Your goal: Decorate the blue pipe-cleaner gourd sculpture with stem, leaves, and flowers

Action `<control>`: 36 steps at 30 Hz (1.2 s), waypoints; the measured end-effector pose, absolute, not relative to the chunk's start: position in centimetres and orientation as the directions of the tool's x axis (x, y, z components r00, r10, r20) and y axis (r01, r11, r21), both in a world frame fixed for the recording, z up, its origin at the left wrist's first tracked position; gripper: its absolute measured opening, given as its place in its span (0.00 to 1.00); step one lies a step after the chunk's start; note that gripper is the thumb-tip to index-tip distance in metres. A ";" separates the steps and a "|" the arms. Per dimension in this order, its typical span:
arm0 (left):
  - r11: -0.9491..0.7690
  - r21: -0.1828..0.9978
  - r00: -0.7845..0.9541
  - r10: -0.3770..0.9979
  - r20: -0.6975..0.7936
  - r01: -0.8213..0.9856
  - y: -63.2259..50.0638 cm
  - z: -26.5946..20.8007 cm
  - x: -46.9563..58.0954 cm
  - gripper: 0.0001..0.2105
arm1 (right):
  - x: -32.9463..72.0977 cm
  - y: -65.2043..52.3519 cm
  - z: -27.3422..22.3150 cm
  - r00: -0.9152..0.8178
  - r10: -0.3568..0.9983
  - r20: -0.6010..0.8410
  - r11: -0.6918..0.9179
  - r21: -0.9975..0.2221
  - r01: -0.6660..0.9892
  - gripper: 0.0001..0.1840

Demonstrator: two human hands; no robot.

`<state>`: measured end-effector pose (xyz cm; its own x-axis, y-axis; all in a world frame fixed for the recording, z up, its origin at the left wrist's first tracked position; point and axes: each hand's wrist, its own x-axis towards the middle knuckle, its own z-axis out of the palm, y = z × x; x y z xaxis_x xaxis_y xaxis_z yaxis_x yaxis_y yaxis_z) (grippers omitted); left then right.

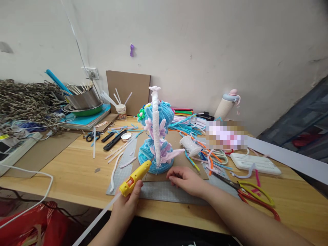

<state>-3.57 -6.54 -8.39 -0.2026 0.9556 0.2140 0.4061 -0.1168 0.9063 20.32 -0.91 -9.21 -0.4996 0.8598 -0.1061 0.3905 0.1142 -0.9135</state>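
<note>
My left hand (128, 201) is wrapped around a yellow hot glue gun (135, 178), with a long translucent glue stick (98, 220) running out of its back end. The gun's nozzle meets the lower part of a fuzzy pipe-cleaner craft (155, 136). This craft has a blue round base, a blue top with small flowers, pink petal shapes and a white wrapped stem (155, 119) at the front. Right of the base, my right hand (188, 181) lies low over the grey cutting mat (164, 191). Its fingers are loosely bent, and nothing shows between them and the thumb.
Large scissors (252, 194) with red and yellow handles lie at right. Behind them are a clear spool (190, 146), loose pipe cleaners (212, 157) and a white device (255, 163). A black utility knife (114, 140) and small scissors (92, 136) lie left. A bottle (225, 104) stands behind.
</note>
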 end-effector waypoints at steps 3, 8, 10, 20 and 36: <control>-0.132 0.903 -0.198 0.953 0.229 0.410 -6.6 -8.3 -3.4 0.16 | 20.3 -0.9 -9.2 -0.498 0.860 -0.111 0.108 -0.914 0.391 0.08; -0.149 0.889 -0.192 0.948 0.253 0.432 -6.5 -8.6 -3.5 0.17 | 20.3 -0.9 -9.0 -0.494 0.861 -0.116 0.108 -0.910 0.401 0.07; -0.136 0.892 -0.194 0.951 0.239 0.430 -6.6 -8.6 -3.4 0.17 | 20.3 -1.0 -9.0 -0.496 0.861 -0.115 0.107 -0.912 0.396 0.07; -0.069 0.898 -0.198 0.965 0.170 0.435 -7.0 -10.1 -4.6 0.18 | 20.3 -1.0 -8.7 -0.503 0.856 -0.116 0.105 -0.915 0.389 0.07; -0.228 0.885 -0.163 0.935 0.316 0.406 -6.4 -9.5 -4.4 0.15 | 20.4 -0.8 -9.4 -0.519 0.847 -0.116 0.098 -0.925 0.367 0.07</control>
